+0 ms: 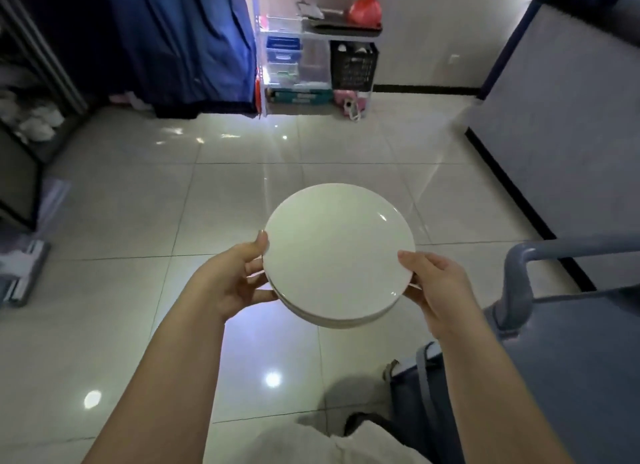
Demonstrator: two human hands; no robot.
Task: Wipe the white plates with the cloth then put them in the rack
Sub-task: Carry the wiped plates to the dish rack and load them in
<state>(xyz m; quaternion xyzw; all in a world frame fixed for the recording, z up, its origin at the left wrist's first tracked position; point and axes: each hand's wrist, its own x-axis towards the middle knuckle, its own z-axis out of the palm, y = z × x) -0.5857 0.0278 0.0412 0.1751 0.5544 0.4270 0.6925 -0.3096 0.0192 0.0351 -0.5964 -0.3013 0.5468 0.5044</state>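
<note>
— Where are the plates?

— I see a stack of white plates (339, 252) held in the air, roughly level, over the tiled floor (166, 204). Nothing else carries it. Several rims show one under another along the near edge of the stack.

— And the grips?

— Both are grasping the stack. My left grip (239, 280) is at the stack's left rim, with the thumb laid over the top edge and the fingers curled in underneath. My right grip (436, 287) is at the right rim and holds it the same way, thumb on the top plate and fingers tucked below. The two grips sit on opposite sides of the stack, and the top plate's face between them is bare.

— What's around you?

— A shelf unit (277, 65) stands against the wall at the far edge of the floor, holding clear bins. A black crate (353, 65) sits in its right half. A blue curtain (180, 41) hangs just left of the shelf unit. Near my right grip there is a blue-grey rail (519, 273), bent at its corner. It is well apart from the stack.
</note>
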